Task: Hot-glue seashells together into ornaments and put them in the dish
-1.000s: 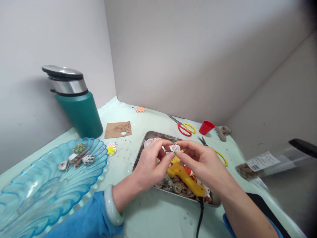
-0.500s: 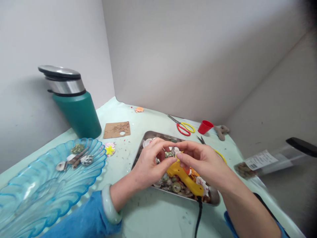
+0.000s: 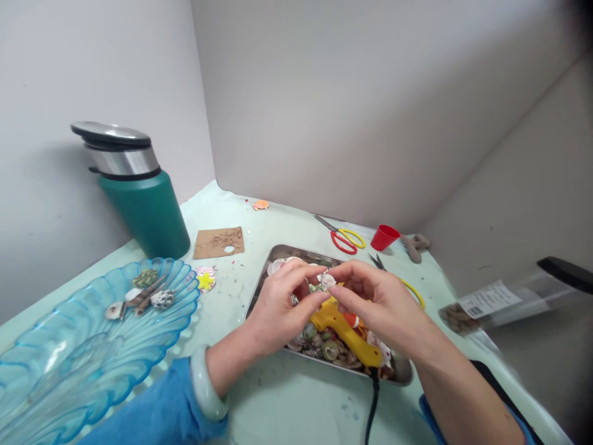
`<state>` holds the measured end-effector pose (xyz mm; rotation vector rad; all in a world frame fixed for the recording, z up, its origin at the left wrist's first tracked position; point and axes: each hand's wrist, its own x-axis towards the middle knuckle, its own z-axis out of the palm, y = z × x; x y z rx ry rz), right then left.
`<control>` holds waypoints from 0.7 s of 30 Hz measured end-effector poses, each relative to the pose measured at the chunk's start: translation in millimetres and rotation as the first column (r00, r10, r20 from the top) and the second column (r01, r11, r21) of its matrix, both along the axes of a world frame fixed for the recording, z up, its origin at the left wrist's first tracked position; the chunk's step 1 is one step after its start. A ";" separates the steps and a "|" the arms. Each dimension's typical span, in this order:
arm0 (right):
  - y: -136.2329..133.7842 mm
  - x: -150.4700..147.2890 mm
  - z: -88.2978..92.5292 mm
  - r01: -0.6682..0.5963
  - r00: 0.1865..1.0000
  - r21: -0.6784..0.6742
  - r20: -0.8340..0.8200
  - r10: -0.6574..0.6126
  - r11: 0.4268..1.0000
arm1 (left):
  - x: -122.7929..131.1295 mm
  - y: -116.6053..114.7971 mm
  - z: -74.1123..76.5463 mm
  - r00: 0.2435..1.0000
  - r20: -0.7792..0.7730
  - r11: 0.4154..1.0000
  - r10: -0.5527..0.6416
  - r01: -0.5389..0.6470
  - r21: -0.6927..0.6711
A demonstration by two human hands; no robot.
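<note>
Between the fingertips of both hands is a small whitish shell (image 3: 328,282) with dark specks. My left hand (image 3: 287,300), thumb and fingers curled, pinches it from the left. From the other side my right hand (image 3: 370,296) grips it between thumb and index finger. Directly below lies a metal tray (image 3: 265,272) full of shells and small decorations. A yellow glue gun (image 3: 349,337) rests on this heap, its black cord (image 3: 372,405) running toward me. My hands hide part of the tray and the gun's front end.
A blue scalloped plate (image 3: 152,352) at left holds shells and twigs. Behind it stands a green bottle (image 3: 148,213). Brown cardboard (image 3: 210,244), red-and-yellow scissors (image 3: 345,240), a red cup (image 3: 384,237), another pair of scissors (image 3: 411,290) and a clear container (image 3: 498,303) surround the tray.
The shell between my fingers has turned, and its pale speckled face now shows more. Both hands stay almost in place.
</note>
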<state>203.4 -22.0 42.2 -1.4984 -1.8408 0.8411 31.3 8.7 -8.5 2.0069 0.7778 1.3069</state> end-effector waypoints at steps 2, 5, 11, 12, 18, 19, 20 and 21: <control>-0.5 -0.2 0.8 0.001 1.000 0.005 0.011 -0.001 1.000 | 0.0 0.0 0.1 1.000 -0.003 1.000 0.001 -0.001 0.011; -0.7 -0.9 2.5 0.000 1.000 0.004 0.017 0.000 1.000 | -0.2 0.3 0.1 1.000 -0.007 0.999 0.007 -0.007 0.032; -1.0 -0.7 3.1 -0.007 0.999 0.015 0.050 0.006 1.000 | -0.3 1.1 -0.6 1.000 -0.011 0.999 0.011 -0.011 0.051; -1.0 -0.6 3.0 -0.007 0.999 0.016 0.053 0.006 1.000 | -0.2 1.0 -0.7 1.000 -0.014 0.999 0.010 -0.010 0.049; 0.1 -1.5 3.2 0.005 0.998 0.006 0.067 -0.006 1.000 | -0.1 0.3 0.2 1.000 -0.024 0.998 0.013 -0.011 0.057; 0.3 -1.6 3.0 0.004 0.998 0.005 0.067 -0.005 1.000 | 0.0 0.2 0.6 1.000 -0.022 0.998 0.013 -0.012 0.059; 0.5 -1.6 2.9 0.004 0.998 0.007 0.064 -0.005 1.000 | 0.1 0.2 0.9 1.000 -0.021 0.998 0.013 -0.012 0.060; 0.6 -1.6 2.7 0.004 0.998 0.007 0.061 -0.005 1.000 | 0.1 0.1 1.2 1.000 -0.019 0.998 0.012 -0.010 0.061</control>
